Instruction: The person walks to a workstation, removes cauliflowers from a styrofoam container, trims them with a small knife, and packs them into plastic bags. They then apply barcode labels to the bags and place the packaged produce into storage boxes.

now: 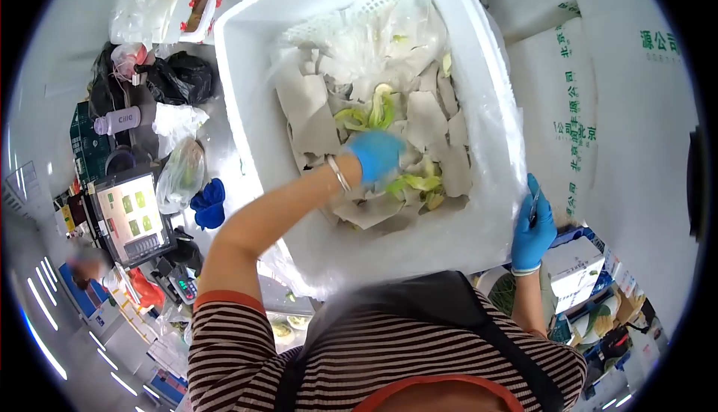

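Note:
My left hand (376, 156), in a blue glove and blurred by motion, is inside a large white foam box (493, 120). Its fingers are too smeared to read. Close by lie pale green vegetable leaves (383, 107), and more leaf pieces (420, 182) rest beyond the hand's other side. Torn grey paper sheets (308, 109) cover much of the box's inside. At the box's right outer wall, my right hand (534, 229), also gloved in blue, is closed around a small knife-like metal tool (534, 206), partly hidden by the fingers.
A clear plastic liner (396, 38) lies crumpled at the box's far end. White wrapped stacks with green print (561, 113) stand to the right. Left of the box are a lit screen (133, 219), plastic bags (182, 176), a blue cloth (208, 204) and a bottle (118, 120).

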Tool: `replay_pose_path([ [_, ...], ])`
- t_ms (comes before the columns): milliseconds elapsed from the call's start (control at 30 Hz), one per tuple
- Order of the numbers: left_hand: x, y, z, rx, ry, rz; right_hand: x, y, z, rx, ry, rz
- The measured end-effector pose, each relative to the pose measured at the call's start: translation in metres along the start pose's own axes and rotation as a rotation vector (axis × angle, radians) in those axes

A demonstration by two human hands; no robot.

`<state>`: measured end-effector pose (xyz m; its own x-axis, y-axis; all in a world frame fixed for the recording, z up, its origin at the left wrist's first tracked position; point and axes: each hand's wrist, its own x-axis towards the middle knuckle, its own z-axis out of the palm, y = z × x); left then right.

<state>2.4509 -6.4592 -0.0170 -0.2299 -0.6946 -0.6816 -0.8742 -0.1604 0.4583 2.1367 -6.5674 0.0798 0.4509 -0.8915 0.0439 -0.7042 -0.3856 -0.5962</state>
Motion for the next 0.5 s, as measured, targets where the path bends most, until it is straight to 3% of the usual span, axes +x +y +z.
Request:
replay_pose_path([
  [67,0.010,-0.047,-0.022,0.225,0.025,-0.097,-0.001,0.001,0.003,0.015,-0.001,0.012],
  [200,0.007,-0.135,-0.058,-0.070,0.643,-0.231,0.002,-0.003,0.002,-0.010,0.002,0.026],
  [267,0.005,-0.147,-0.072,-0.335,0.837,-0.392,-0.001,-0.002,-0.002,-0.027,-0.021,0.033],
  [333,-0.009,-0.141,-0.091,-0.109,1.074,-0.588,-0.001,0.000,0.004,0.008,0.000,0.011],
  [400,-0.037,-0.150,-0.108,-0.127,1.313,-0.761,-0.002,0.005,0.005,0.001,0.022,-0.028],
  [467,-0.053,-0.175,-0.107,-0.460,1.390,-0.536,-0.006,0.007,0.003,0.012,0.011,-0.018],
  [500,-0.051,-0.183,-0.094,-0.452,1.373,-0.517,-0.006,0.006,0.003,0.032,-0.005,0.007],
])
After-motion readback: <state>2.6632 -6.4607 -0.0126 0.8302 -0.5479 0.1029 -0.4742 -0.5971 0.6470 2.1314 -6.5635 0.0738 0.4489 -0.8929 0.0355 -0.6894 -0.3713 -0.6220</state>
